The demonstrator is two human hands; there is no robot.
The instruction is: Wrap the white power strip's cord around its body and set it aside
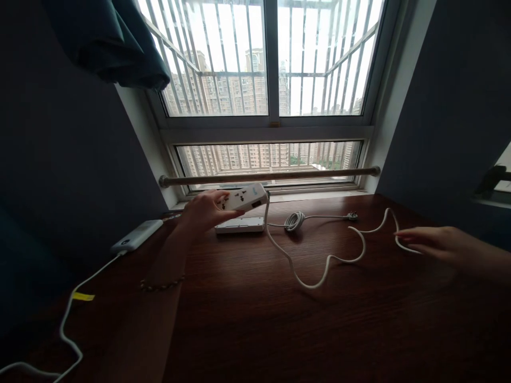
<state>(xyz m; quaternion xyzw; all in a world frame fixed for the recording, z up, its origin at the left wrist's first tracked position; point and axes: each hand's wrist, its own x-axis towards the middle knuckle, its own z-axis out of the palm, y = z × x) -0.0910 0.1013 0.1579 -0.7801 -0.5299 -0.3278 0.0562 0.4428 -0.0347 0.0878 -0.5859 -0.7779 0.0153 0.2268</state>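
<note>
Reddish-brown wooden tabletop (279,340) spans the bottom; centre, the left hand (203,209) grasps a white oblong power strip (248,197); far right, the right hand's (443,242) grip on the wavy white cord (313,287) is unclear.

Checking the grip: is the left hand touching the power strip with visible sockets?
Touching: in the head view, the left hand holds the power strip between thumb and fingers.

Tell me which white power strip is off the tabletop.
The white power strip in the left hand, sockets showing, its wavy cord running toward the right hand. The other strip lies on the tabletop, beside a coiled cord.
</note>
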